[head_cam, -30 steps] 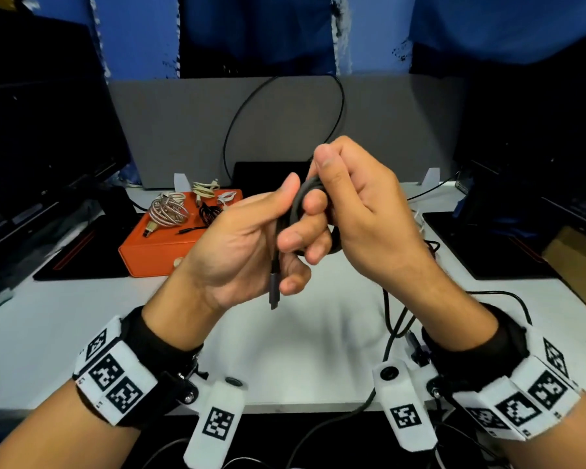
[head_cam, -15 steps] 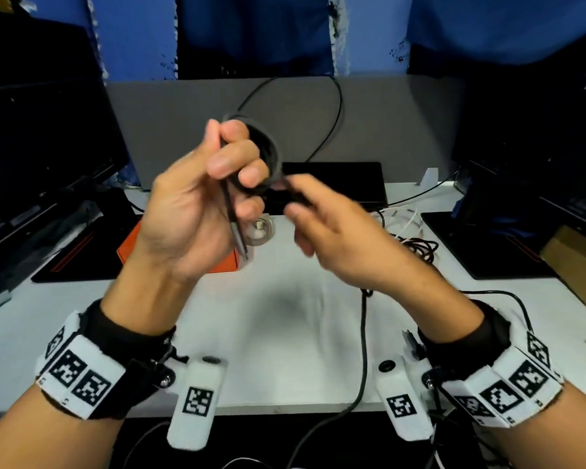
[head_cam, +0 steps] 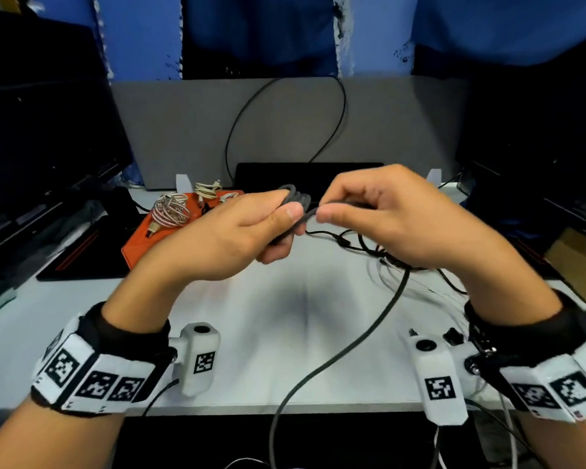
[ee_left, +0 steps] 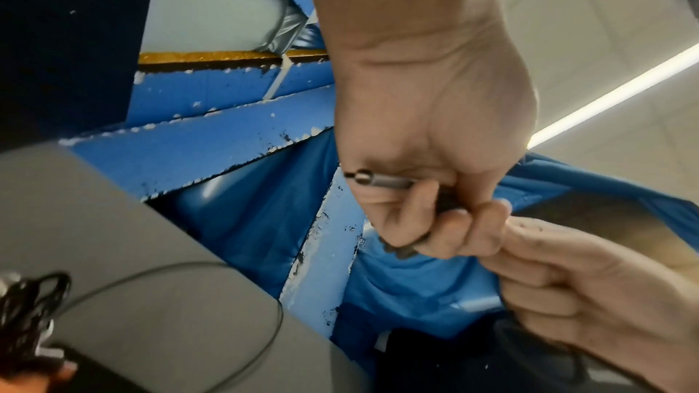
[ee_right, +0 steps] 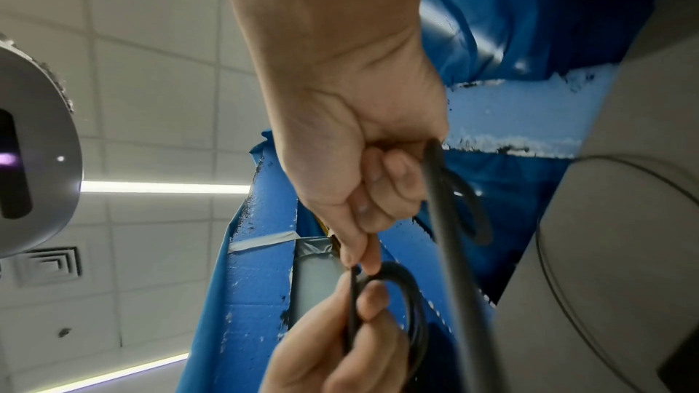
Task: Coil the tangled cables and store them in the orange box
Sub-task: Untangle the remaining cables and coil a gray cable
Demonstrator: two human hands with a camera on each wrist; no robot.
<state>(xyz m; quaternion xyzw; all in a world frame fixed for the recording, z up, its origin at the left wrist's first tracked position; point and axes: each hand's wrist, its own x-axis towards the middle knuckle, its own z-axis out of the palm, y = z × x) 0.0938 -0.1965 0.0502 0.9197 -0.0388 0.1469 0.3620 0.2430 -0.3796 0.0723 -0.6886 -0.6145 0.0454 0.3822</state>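
Above the middle of the white table (head_cam: 285,333), my left hand (head_cam: 251,228) grips a small coil of black cable (head_cam: 296,194), loops bunched between thumb and fingers. Its metal plug (ee_left: 378,181) sticks out of the fist in the left wrist view. My right hand (head_cam: 379,211) pinches the same black cable (ee_right: 389,274) right beside the coil. The loose tail (head_cam: 352,346) hangs down over the table's front edge. The orange box (head_cam: 142,238) sits at the back left, holding a pink-white coiled cable (head_cam: 170,211) and other small cables.
A tangle of thin black and white cables (head_cam: 386,255) lies on the table under my right hand. Dark monitors (head_cam: 41,137) flank both sides. A grey partition (head_cam: 386,123) with a black wire loop stands at the back.
Both hands have dropped from a raised position to lower over the table. The coil has turned from upright to lying flatter in my left hand, and my right hand has closed in on it again.
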